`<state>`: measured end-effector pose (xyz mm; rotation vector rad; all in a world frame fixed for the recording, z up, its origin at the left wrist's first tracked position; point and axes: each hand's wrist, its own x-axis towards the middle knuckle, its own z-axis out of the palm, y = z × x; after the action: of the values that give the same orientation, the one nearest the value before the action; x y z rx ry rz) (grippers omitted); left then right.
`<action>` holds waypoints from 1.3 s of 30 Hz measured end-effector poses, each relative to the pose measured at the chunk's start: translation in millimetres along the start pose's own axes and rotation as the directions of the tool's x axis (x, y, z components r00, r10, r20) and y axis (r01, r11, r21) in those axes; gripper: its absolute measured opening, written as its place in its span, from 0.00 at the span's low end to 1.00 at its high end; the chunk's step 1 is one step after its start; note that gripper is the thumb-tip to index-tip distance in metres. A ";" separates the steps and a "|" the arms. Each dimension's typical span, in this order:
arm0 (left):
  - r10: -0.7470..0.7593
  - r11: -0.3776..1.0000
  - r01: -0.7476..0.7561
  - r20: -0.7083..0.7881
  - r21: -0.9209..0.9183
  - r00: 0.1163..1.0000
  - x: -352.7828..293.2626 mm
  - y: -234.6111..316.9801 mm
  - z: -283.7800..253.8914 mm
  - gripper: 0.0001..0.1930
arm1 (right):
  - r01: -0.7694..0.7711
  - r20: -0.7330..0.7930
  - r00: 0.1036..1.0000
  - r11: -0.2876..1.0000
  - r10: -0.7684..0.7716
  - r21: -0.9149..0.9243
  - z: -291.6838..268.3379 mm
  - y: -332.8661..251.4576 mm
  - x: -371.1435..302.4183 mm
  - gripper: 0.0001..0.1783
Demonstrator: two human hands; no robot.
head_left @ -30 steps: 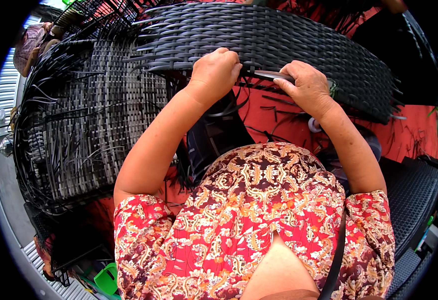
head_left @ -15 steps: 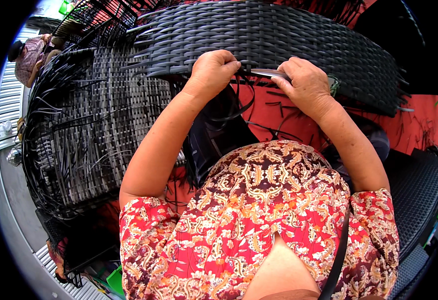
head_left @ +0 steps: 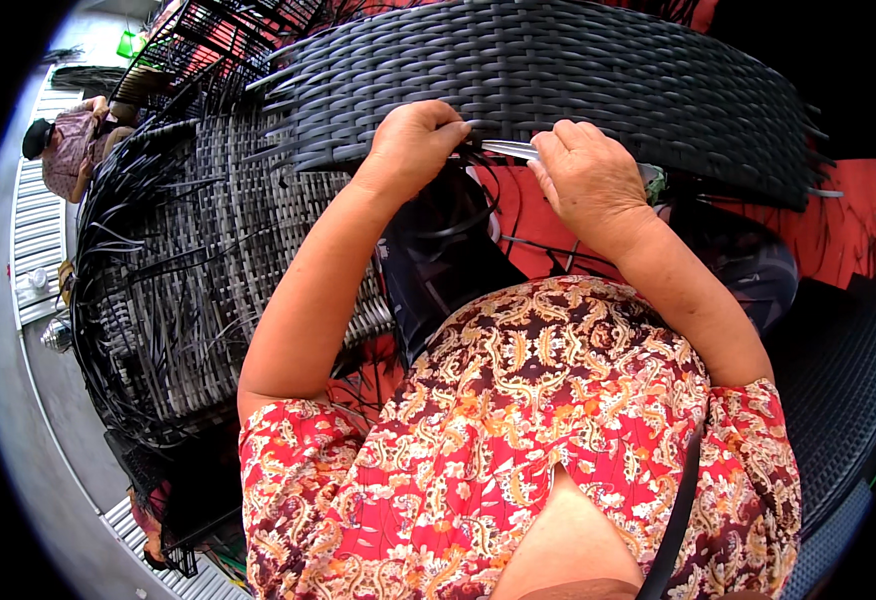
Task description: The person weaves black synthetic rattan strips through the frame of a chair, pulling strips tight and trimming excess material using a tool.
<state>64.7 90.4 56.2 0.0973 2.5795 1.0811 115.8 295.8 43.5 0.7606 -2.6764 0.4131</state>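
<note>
A long dark grey woven wicker panel (head_left: 558, 70) curves across in front of me, with loose strand ends sticking out at its left and right ends. At the panel's near edge my left hand (head_left: 420, 145) is closed in a pinch on a thin black strand (head_left: 499, 190), which loops down below the edge. Close by on the right, my right hand (head_left: 588, 170) is closed round small silver snips (head_left: 510, 149). Their two thin blades point left toward my left fingertips and look slightly apart. The handles are hidden in my palm.
A grey-black woven piece (head_left: 218, 270) with many loose strands lies at the left. Red floor covering (head_left: 848, 230) with strand scraps shows at right. Another dark woven piece (head_left: 838, 370) stands at lower right. A person (head_left: 70, 155) sits at far left, near a black frame (head_left: 228, 50).
My right hand with the snips has moved left, closer to my left hand. The blades now show as two separate prongs. The whole view has shifted slightly.
</note>
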 end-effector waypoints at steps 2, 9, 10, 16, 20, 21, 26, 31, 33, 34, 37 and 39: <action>-0.117 0.982 0.117 0.010 -0.146 0.993 -4.3 0.3 -3.0 0.11 | 0.004 0.010 1.000 1.000 -0.004 -0.007 0.7 -1.2 0.8 0.03; -0.235 0.817 0.325 0.238 -0.477 0.942 -7.0 -12.4 -12.6 0.11 | 0.002 0.025 1.000 0.997 0.000 -0.073 -5.0 -9.7 2.7 0.04; -0.233 0.808 0.338 0.264 -0.483 0.936 -3.8 -14.4 -13.4 0.12 | -0.014 0.039 0.999 0.996 0.017 -0.083 -7.9 -13.0 5.2 0.07; -0.267 0.810 0.407 0.351 -0.422 0.897 2.1 -43.1 -32.3 0.09 | -0.021 0.031 0.999 0.997 0.024 -0.080 22.7 -26.6 13.7 0.08; -0.289 0.653 0.522 0.456 -0.549 0.842 -5.9 -27.9 -29.0 0.04 | 0.009 0.046 0.999 0.994 -0.004 -0.108 10.0 -31.0 13.0 0.06; -0.298 0.601 0.561 0.491 -0.570 0.818 -4.3 -31.4 -31.0 0.03 | 0.018 0.056 0.998 0.994 -0.012 -0.107 13.6 -32.1 16.1 0.06; -0.188 0.337 0.648 0.626 -0.683 0.757 -6.2 -55.2 -25.5 0.07 | 0.020 0.128 0.992 0.993 -0.005 -0.118 9.5 -39.5 17.8 0.09; -0.235 0.538 0.543 0.505 -0.645 0.831 -12.6 -42.5 -23.0 0.08 | 0.010 0.137 0.991 0.995 0.004 -0.101 10.7 -40.0 16.4 0.10; -0.259 0.627 0.509 0.458 -0.590 0.850 -10.3 -39.3 -22.8 0.10 | 0.009 0.118 0.993 0.995 0.003 -0.104 12.0 -38.8 15.3 0.10; -0.273 0.676 0.491 0.433 -0.549 0.859 -8.0 -40.1 -20.8 0.10 | 0.013 0.116 0.993 0.995 -0.001 -0.099 11.5 -39.2 15.0 0.10; -0.289 0.796 0.418 0.333 -0.438 0.898 -7.1 -26.0 -18.0 0.11 | 0.022 0.101 0.995 0.994 -0.011 -0.106 10.3 -38.9 15.1 0.09; -0.271 0.848 0.358 0.262 -0.391 0.926 -4.4 -20.1 -14.7 0.10 | 0.026 0.074 0.997 0.990 -0.016 -0.138 11.6 -38.2 15.3 0.08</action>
<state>65.2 65.4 53.0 -0.3066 2.0280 1.4010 121.7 253.5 45.9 0.7752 -2.7283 0.1948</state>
